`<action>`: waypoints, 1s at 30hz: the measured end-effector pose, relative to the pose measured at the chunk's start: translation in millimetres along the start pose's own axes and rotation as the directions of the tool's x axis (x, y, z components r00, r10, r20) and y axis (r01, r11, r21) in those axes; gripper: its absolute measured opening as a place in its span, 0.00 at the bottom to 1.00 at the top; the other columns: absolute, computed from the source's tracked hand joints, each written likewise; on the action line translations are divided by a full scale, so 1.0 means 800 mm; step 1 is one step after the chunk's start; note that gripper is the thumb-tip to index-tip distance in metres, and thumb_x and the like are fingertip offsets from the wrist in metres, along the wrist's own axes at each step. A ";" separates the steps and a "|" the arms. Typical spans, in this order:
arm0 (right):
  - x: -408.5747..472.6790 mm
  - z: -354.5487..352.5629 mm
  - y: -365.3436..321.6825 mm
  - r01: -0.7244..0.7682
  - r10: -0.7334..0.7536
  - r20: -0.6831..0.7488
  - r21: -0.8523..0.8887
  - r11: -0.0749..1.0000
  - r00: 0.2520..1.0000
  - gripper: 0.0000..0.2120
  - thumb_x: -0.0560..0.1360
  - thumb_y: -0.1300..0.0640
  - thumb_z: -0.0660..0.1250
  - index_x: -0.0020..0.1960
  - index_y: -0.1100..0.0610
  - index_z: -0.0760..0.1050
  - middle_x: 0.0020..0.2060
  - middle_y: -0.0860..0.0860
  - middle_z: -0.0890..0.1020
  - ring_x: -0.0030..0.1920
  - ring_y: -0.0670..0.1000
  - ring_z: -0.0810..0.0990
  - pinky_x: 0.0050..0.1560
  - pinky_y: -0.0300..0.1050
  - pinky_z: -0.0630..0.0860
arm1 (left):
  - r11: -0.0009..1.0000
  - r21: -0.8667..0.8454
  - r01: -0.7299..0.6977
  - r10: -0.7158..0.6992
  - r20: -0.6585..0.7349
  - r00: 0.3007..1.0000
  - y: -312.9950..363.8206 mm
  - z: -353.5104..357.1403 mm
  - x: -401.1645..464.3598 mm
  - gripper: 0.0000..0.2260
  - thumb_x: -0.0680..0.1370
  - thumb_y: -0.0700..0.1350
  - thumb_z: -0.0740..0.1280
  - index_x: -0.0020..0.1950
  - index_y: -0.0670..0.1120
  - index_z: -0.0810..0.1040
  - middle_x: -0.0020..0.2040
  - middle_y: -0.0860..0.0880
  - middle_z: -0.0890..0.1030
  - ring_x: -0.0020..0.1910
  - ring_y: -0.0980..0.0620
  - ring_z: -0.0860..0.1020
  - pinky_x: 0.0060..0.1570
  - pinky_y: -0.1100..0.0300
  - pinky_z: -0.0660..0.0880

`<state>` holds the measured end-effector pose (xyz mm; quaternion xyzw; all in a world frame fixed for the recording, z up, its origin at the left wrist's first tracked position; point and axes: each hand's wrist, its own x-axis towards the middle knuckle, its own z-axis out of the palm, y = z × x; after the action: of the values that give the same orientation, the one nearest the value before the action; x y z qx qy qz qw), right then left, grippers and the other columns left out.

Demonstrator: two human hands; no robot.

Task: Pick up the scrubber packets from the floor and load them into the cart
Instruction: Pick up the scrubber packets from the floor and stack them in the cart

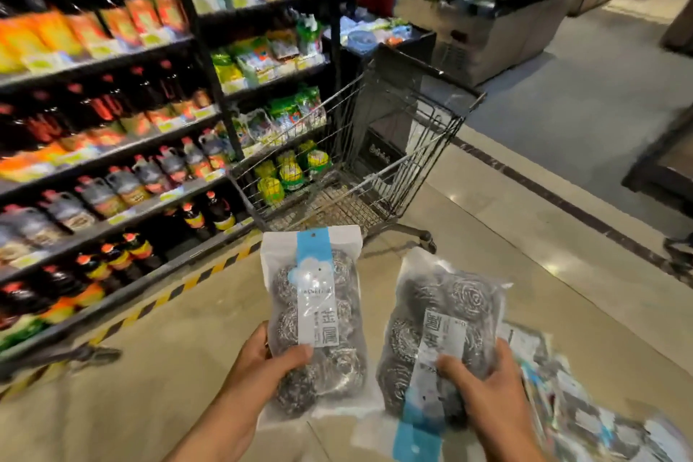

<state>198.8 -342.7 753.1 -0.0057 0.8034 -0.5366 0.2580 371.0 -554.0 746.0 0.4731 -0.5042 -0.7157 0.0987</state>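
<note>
Nearest the camera, short of the cart, one scrubber packet was gripped upright by its lower end in the left hand, and a second packet was clamped upside down in the right hand, apparently so both could be carried in one trip. More packets were left blurred on the floor, on the right-hand side of the cart's approach. Beyond the hands, the cart was parked beside the shelves with its open basket facing them, yellow-green packs already lying inside.
</note>
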 end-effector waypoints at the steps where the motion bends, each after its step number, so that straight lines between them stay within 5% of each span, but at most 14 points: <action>1: 0.006 0.019 -0.013 0.001 -0.001 0.015 -0.006 1.000 1.000 0.22 0.69 0.61 0.81 0.54 0.48 0.73 0.46 0.51 0.87 0.47 0.56 0.86 0.57 0.61 0.81 | 1.000 -0.022 -0.004 0.004 -0.006 1.000 0.008 -0.014 0.009 0.19 0.74 0.34 0.75 0.62 0.49 0.80 0.53 0.47 0.88 0.56 0.45 0.85 0.52 0.54 0.77; 4: 0.025 0.068 -0.044 0.002 -0.002 0.066 0.001 1.000 0.998 0.21 0.68 0.57 0.81 0.52 0.46 0.71 0.45 0.48 0.86 0.46 0.53 0.85 0.56 0.56 0.80 | 0.999 -0.054 -0.007 0.007 0.001 1.000 0.033 -0.044 0.038 0.23 0.71 0.38 0.79 0.63 0.51 0.80 0.56 0.48 0.88 0.57 0.47 0.85 0.55 0.54 0.77; 7: 0.046 0.103 -0.071 -0.013 0.015 0.096 -0.021 1.000 0.995 0.25 0.62 0.49 0.80 0.53 0.39 0.72 0.47 0.47 0.88 0.47 0.55 0.88 0.54 0.63 0.83 | 0.997 -0.075 -0.008 0.009 0.020 1.000 0.056 -0.063 0.064 0.29 0.63 0.46 0.80 0.64 0.53 0.79 0.57 0.49 0.88 0.58 0.49 0.85 0.59 0.52 0.76; 9: 0.068 0.117 -0.087 -0.024 0.025 0.111 -0.011 1.000 0.994 0.24 0.65 0.54 0.81 0.52 0.36 0.73 0.47 0.47 0.89 0.48 0.56 0.88 0.56 0.65 0.82 | 0.997 -0.081 -0.003 0.004 0.012 1.000 0.069 -0.070 0.086 0.31 0.62 0.48 0.82 0.64 0.53 0.80 0.57 0.49 0.88 0.57 0.49 0.85 0.61 0.50 0.77; 13: 0.125 0.143 -0.125 -0.010 0.013 0.162 -0.017 1.000 0.987 0.24 0.67 0.59 0.81 0.54 0.39 0.74 0.47 0.49 0.89 0.47 0.57 0.89 0.55 0.65 0.82 | 0.997 -0.081 0.015 -0.016 -0.008 1.000 0.092 -0.070 0.143 0.20 0.74 0.37 0.76 0.64 0.49 0.79 0.53 0.50 0.88 0.51 0.52 0.87 0.51 0.55 0.78; 19: 0.238 0.190 -0.177 -0.004 0.016 0.250 -0.049 0.999 0.968 0.21 0.72 0.65 0.77 0.54 0.44 0.74 0.43 0.49 0.89 0.38 0.53 0.89 0.37 0.53 0.84 | 0.995 -0.094 0.042 -0.053 -0.119 0.991 0.142 -0.060 0.228 0.22 0.74 0.37 0.77 0.65 0.51 0.78 0.52 0.49 0.88 0.49 0.48 0.87 0.50 0.51 0.80; 23: 0.307 0.223 -0.214 -0.015 0.041 0.316 -0.084 0.996 0.948 0.27 0.70 0.65 0.78 0.59 0.40 0.74 0.45 0.45 0.89 0.45 0.51 0.88 0.50 0.57 0.85 | 0.995 -0.098 0.018 -0.035 -0.175 0.984 0.179 -0.053 0.275 0.20 0.75 0.35 0.75 0.64 0.50 0.78 0.50 0.51 0.89 0.48 0.53 0.87 0.47 0.58 0.78; 30: 0.385 0.297 -0.245 -0.044 0.086 0.356 -0.125 0.991 0.931 0.22 0.70 0.63 0.78 0.53 0.42 0.74 0.42 0.45 0.88 0.41 0.50 0.88 0.52 0.60 0.85 | 0.991 -0.118 0.069 -0.093 -0.213 0.973 0.228 -0.074 0.359 0.19 0.76 0.35 0.74 0.64 0.49 0.78 0.53 0.49 0.88 0.50 0.51 0.87 0.43 0.61 0.79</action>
<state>-20.6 -718.3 727.8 -0.0922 0.7719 -0.4704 0.4177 202.9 -855.1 726.3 0.5629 -0.4304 -0.6895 0.1498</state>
